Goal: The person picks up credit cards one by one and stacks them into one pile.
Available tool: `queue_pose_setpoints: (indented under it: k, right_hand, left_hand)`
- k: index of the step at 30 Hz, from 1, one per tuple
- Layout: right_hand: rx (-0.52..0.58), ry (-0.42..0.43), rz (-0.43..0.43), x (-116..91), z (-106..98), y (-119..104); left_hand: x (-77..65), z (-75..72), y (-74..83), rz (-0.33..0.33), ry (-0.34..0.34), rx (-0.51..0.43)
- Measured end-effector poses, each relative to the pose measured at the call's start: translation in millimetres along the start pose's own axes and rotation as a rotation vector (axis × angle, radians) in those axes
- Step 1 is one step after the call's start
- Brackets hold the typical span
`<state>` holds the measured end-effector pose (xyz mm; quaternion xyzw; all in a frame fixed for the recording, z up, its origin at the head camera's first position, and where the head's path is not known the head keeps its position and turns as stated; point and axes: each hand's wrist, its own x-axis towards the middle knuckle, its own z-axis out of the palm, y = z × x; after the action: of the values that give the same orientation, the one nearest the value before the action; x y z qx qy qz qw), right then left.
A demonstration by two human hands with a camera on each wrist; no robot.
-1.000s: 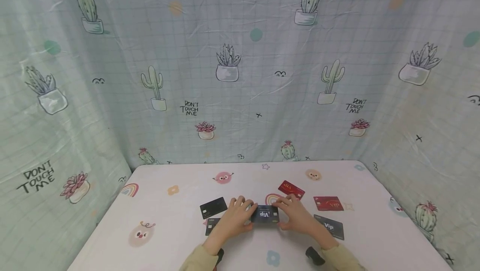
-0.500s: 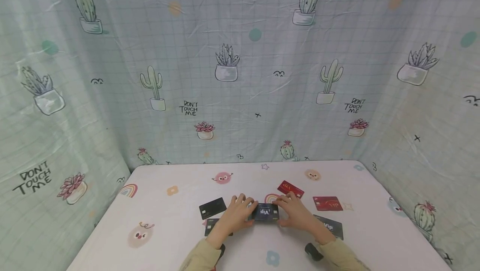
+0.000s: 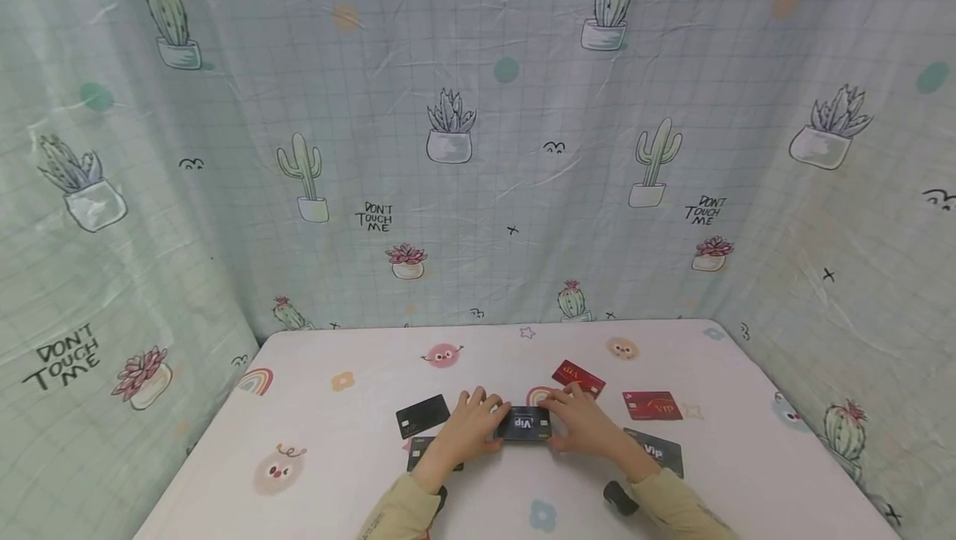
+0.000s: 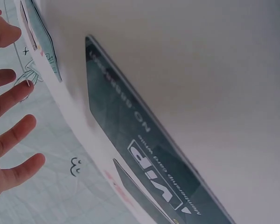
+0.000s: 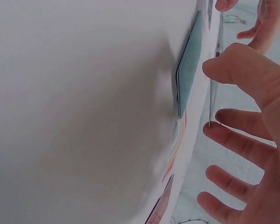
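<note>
Near the middle of the table, my left hand [image 3: 469, 426] and right hand [image 3: 581, 424] hold a dark VIP card [image 3: 524, 432] by its two short ends, thumbs at the near side and fingers at the far side. From the head its lettering reads upside down. In the right wrist view a thin card edge [image 5: 211, 105] runs between my right thumb and fingertips. A second card [image 5: 190, 67] lies flat on the table beneath it, mostly covered in the head view. My left fingers [image 4: 16, 133] are spread, the thumb [image 4: 8, 33] at the card's edge.
Left of my hands lie a black card [image 3: 420, 415] and a dark card [image 3: 418, 449], partly behind my left wrist. On the right are two red cards, the tilted one [image 3: 575, 376] and the straight one [image 3: 653, 406], plus a grey VIP card [image 3: 660, 453] behind my right forearm.
Both hands have shifted slightly left with the dark VIP card, and its face shows more evenly than a second ago. The other cards lie where they were.
</note>
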<state>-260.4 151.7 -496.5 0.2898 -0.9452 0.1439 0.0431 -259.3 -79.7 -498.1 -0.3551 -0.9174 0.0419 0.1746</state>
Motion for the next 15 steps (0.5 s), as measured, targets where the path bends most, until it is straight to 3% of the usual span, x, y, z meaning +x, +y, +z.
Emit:
queue_pose_setpoints:
  k: [15]
  right_hand:
    - [-0.038,-0.005,-0.033,4.2,2.7,-2.7]
  left_hand:
    - [-1.7,6.8,-4.7,-0.011,-0.034,0.007]
